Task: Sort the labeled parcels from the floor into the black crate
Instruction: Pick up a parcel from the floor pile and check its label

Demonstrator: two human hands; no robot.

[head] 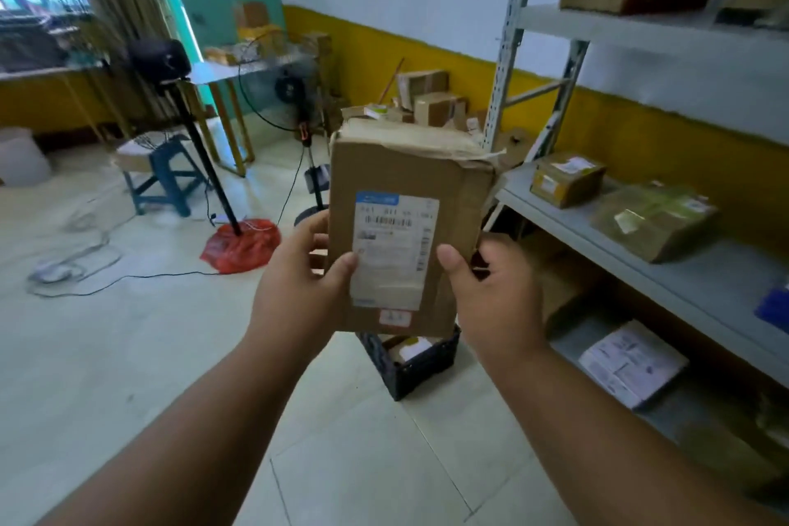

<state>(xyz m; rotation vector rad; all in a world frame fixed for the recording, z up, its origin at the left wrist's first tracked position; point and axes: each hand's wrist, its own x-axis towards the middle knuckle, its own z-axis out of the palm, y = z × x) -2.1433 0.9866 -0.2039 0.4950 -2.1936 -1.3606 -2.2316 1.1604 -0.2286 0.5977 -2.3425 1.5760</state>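
Note:
I hold a brown cardboard parcel (401, 175) upright in front of me, its white shipping label with a barcode facing me. My left hand (299, 282) grips its lower left edge, thumb on the label. My right hand (491, 290) grips the lower right edge, thumb on the front face. The black crate (416, 367) stands on the floor directly below and behind the parcel, mostly hidden by it; a parcel with a white label lies inside.
A grey metal shelf rack (666, 273) with several parcels fills the right side. More cardboard boxes (431, 102) are piled at the back wall. A floor fan (294, 94), a tripod with a red bag at its foot (241, 246), a blue stool (164, 175) and cables stand to the left.

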